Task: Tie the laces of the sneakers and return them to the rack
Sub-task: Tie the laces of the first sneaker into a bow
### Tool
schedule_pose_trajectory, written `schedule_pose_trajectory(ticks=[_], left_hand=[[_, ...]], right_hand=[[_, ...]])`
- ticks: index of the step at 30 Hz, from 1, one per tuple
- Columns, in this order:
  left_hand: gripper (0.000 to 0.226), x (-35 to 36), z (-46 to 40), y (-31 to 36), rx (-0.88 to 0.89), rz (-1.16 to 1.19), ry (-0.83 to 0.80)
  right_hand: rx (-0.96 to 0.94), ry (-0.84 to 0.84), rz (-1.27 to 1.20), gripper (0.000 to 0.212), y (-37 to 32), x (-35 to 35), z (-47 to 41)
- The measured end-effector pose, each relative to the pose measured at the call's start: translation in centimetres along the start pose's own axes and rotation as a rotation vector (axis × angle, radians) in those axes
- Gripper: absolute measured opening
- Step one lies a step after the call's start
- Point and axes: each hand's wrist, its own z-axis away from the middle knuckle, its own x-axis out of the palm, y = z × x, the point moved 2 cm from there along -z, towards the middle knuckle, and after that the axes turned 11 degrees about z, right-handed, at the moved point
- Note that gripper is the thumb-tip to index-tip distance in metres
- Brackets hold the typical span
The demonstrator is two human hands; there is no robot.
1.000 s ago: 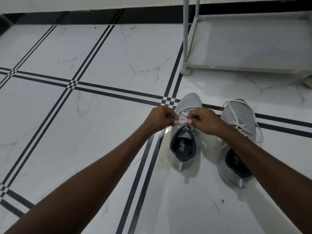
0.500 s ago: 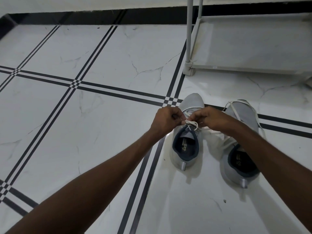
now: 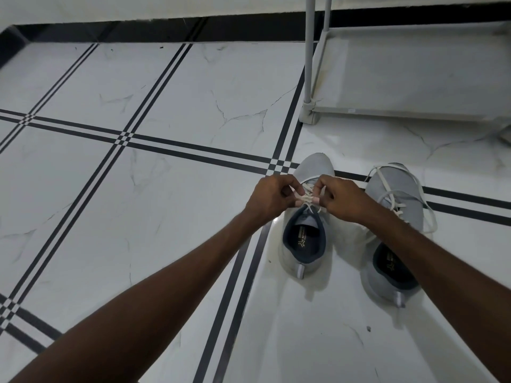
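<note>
Two grey sneakers with dark blue linings stand side by side on the white tiled floor, toes pointing away from me. My left hand (image 3: 272,196) and my right hand (image 3: 341,199) meet over the left sneaker (image 3: 304,239), each pinching its white laces (image 3: 307,199) above the tongue. The right sneaker (image 3: 394,217) stands untouched, its white laces (image 3: 406,189) lying loose over the upper and down its side; my right forearm covers part of it. The white shoe rack (image 3: 414,73) stands beyond the sneakers at the upper right, its bottom shelf bare.
The rack's front left leg (image 3: 308,106) stands on the floor just beyond the left sneaker's toe. Black tile stripes (image 3: 166,150) cross the white floor. A black skirting (image 3: 138,29) runs along the wall at the far edge.
My hands have stayed over the left sneaker, working its laces; my fingers have shifted slightly and the laces are drawn tighter between them. The view has drifted a little.
</note>
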Motion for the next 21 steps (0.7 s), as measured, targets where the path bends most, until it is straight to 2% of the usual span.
schedule_pose_trajectory(ticks=[4,7,10,15,21], left_hand=[[0.010,-0.5,0.1,-0.5,0.003,-0.106,-0.043],[0.007,-0.9,0.3,-0.9,-0.025,-0.141,-0.078],[0.006,-0.5,0.2,-0.8,-0.016,-0.194,-0.101],[0.005,0.5,0.0,-0.4,0.026,-0.218,-0.121],[0.001,-0.1,0.8,-2.9,-0.081,-0.229,-0.119]], right_hand=[[-0.022,-0.039,0.047,0.020,1.0,-1.7,0.1],[-0.051,-0.145,0.078,0.018,2.3,-2.4,0.2],[-0.063,-0.168,0.166,0.022,2.2,-2.0,-0.1],[-0.078,-0.173,0.160,0.018,1.2,-0.9,-0.6],[-0.077,-0.276,-0.049,0.026,3.1,-1.4,0.3]])
